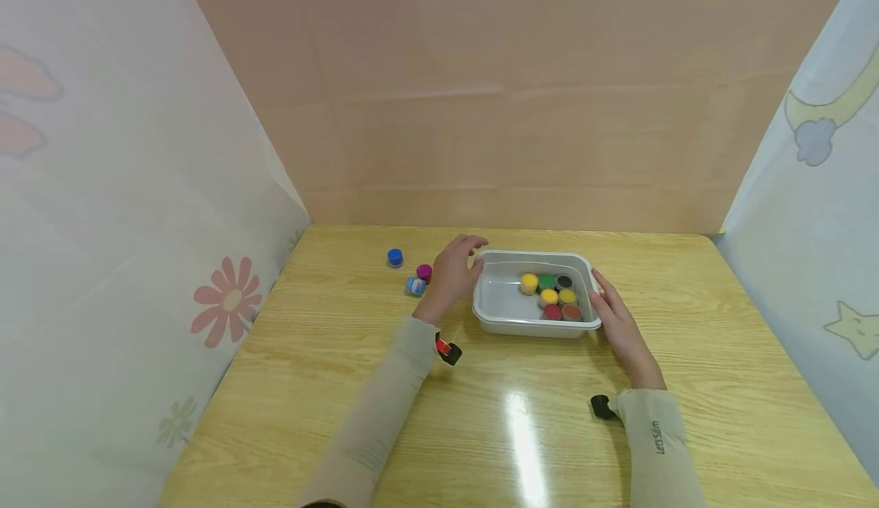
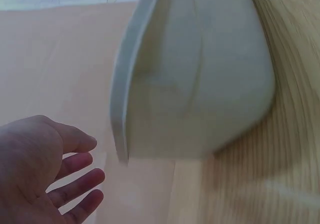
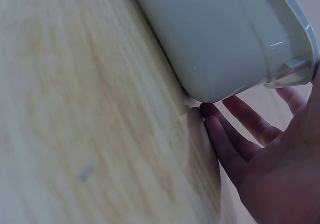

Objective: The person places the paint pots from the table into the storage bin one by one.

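From my remote seat I see the light wooden table (image 1: 343, 386) carrying a shallow white plastic tub (image 1: 504, 306), set a little past centre toward one o'clock; my left hand (image 1: 453, 271) hovers at the tub's nine o'clock end, fingers loosely spread and holding nothing, a gap showing between them and the rim in the left wrist view; my right hand (image 1: 618, 325) lies at the three o'clock end, fingers straight, tips by the tub's lower corner in the right wrist view, gripping nothing; inside the tub, bunched toward its three o'clock side, sit seven small round paint pots (image 1: 552, 297); three loose pots lie at about ten o'clock of the tub: blue (image 1: 394, 257), magenta (image 1: 424, 271) and pale blue (image 1: 415, 286). My worry: with open palms on smooth walls, uneven pressure could tip or skid the tub and scatter the bunched pots; the left forearm could also sweep the loose ones off.
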{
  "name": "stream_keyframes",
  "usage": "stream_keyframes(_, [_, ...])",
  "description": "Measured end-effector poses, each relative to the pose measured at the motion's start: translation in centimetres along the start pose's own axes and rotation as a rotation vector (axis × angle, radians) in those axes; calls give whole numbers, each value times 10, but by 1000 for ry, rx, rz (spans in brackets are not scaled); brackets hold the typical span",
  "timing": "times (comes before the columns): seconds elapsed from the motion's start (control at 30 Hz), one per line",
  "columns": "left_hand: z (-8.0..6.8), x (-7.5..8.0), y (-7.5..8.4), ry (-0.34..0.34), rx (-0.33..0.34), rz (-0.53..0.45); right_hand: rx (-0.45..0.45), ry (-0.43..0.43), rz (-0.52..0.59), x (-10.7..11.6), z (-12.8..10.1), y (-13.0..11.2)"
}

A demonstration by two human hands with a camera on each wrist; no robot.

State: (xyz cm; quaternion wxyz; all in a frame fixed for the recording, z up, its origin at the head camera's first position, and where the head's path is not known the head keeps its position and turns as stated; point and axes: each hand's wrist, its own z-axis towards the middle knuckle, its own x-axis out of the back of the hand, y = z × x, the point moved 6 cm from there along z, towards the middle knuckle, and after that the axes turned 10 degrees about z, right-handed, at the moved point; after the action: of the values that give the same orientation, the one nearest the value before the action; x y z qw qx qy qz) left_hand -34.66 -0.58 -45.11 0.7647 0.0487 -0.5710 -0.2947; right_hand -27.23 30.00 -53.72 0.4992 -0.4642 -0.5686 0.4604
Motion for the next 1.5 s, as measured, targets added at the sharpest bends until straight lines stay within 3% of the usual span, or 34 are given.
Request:
stream_keyframes(0.2, [-8, 8, -59, 35, 98, 6, 8, -3, 9, 1, -1, -2])
stream_keyframes(0.43, [-18, 21, -134, 107, 320, -29, 46, -3, -14, 1, -1, -4])
stream_keyframes(0.6, [-24, 20, -165, 67, 390, -61, 43, -7, -4, 2, -2, -4])
stream_keyframes(0.87, [-29, 9, -179, -29, 412, -87, 32, 6, -22, 2, -2, -3])
stream_keyframes(1.2, [-28, 5, -182, -8, 364, 19, 27, 7, -25, -1, -3, -5])
stream_keyframes(1.5, [-26, 10, -172, 19, 352, -16, 29, 6, -12, 0, -3, -4])
